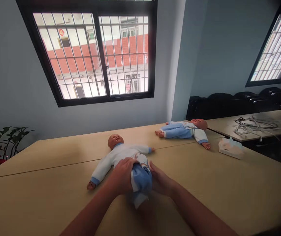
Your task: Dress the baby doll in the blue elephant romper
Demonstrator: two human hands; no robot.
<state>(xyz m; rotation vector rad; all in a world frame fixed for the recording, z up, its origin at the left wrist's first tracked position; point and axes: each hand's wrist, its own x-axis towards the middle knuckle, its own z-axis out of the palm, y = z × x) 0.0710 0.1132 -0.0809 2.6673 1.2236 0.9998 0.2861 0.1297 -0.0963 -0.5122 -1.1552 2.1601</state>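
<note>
A baby doll (pixel 123 153) in a white long-sleeved top with blue cuffs lies face up on the table, its head away from me and its arms spread. My left hand (pixel 123 175) grips the doll at the waist, over the upper edge of its blue trousers (pixel 142 179). On the other side of the hips my right hand (pixel 162 179) is closed round the trousers, thumb upward; its other fingers are partly hidden. A printed animal face shows on the clothing between my hands. The doll's lower legs are blurred and bent toward me.
Farther right lies a second doll (pixel 179 129) in similar clothes. A tissue box (pixel 231 148) sits near it on the wooden table (pixel 57 190). Tangled cables (pixel 253 125) rest on another table, with black chairs (pixel 219 105) behind. A potted plant (pixel 6 139) stands at far left.
</note>
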